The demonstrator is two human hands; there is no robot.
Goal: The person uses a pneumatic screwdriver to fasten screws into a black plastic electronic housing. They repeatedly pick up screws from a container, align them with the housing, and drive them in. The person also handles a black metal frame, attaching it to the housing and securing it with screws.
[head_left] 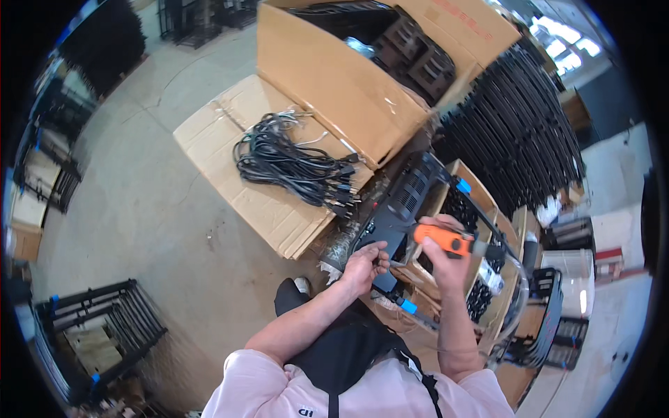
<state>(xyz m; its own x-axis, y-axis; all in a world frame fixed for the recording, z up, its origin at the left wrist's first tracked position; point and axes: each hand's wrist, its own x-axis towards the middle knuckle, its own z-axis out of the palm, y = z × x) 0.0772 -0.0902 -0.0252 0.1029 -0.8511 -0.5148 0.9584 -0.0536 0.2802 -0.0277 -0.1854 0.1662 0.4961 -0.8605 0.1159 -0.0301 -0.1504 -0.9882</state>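
Observation:
My right hand (pixel 444 268) is wrapped round an orange power screwdriver (pixel 437 237), its dark front end pointing right and slightly blurred. Below it and to the left, my left hand (pixel 364 269) has its fingers curled in at the near edge of a black housing (pixel 390 235). Whatever those fingers pinch, if anything, is too small to make out. The housing has a slotted vent at its far end and lies on a wrapped support (pixel 337 255). A black frame bar with blue pads (pixel 408 306) runs beside it.
A bundle of black power cords (pixel 293 164) lies on a cardboard flap (pixel 209 132). Behind rises a large open carton (pixel 334 87) holding dark moulded parts (pixel 414 56). Wooden bins with black small parts (pixel 479 299) stand right, near stacked black frames (pixel 512 125). More frames (pixel 104 334) sit lower left.

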